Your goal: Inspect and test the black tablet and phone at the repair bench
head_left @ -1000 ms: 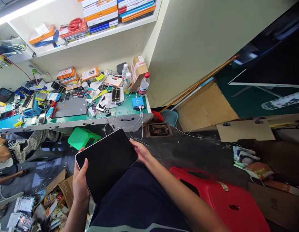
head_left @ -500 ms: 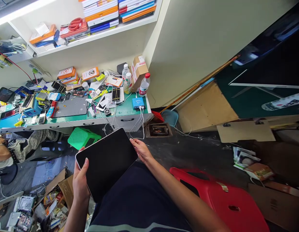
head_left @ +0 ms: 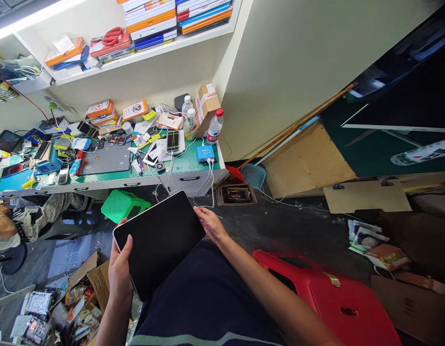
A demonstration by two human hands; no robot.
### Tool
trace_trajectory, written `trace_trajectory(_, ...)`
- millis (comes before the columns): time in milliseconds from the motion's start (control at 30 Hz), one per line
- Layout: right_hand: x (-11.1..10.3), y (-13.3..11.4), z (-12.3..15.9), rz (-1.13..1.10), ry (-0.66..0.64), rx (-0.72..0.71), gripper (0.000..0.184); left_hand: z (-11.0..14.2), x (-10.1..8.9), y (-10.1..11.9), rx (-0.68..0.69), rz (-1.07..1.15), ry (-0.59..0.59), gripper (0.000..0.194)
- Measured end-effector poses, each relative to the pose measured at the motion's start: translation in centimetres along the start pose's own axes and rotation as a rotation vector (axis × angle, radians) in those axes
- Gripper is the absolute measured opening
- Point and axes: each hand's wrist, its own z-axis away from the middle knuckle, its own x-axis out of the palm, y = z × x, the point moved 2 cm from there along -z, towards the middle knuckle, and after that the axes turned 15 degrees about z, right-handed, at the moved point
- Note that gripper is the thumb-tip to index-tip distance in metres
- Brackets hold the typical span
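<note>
A tablet (head_left: 161, 242) with a dark, blank screen is tilted in front of my body, above my lap. Its left edge is gripped by my left hand (head_left: 120, 264), the thumb lying over the screen's border and the other fingers behind it. My right hand (head_left: 210, 224) pinches the upper right edge between thumb and fingers. The tablet hides part of my left fingers and most of its own back. Below it are my dark clothes (head_left: 208, 298) with a pale stripe.
A cluttered green workbench (head_left: 186, 163) runs along the wall, under a shelf (head_left: 153, 54) of stacked boxes. A green stool (head_left: 121, 204), a red stool (head_left: 344, 302) and a box of scraps (head_left: 96, 281) stand around me. Another person's arm (head_left: 2, 228) shows at far left.
</note>
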Motion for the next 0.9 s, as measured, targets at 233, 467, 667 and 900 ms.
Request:
trace_trajectory(233,-0.46,-0.67,0.09,0.013,-0.033,0.028,0.048,0.00,-0.04,0.26,0.000,-0.016,-0.015,0.079)
trace_trajectory(467,-0.73,-0.82,0.15,0.009,-0.048,0.036,0.045,0.10,0.18,0.24,-0.004,-0.013,-0.018,0.082)
trace_trajectory(667,-0.62,-0.47,0.02,-0.011,-0.061,0.035,0.043,0.07,-0.03,0.07,0.000,-0.020,-0.012,0.081)
trace_trajectory(900,-0.57,-0.03,-0.06,-0.046,-0.070,0.030,0.037,-0.02,-0.26,-0.03,0.007,-0.022,-0.006,0.078)
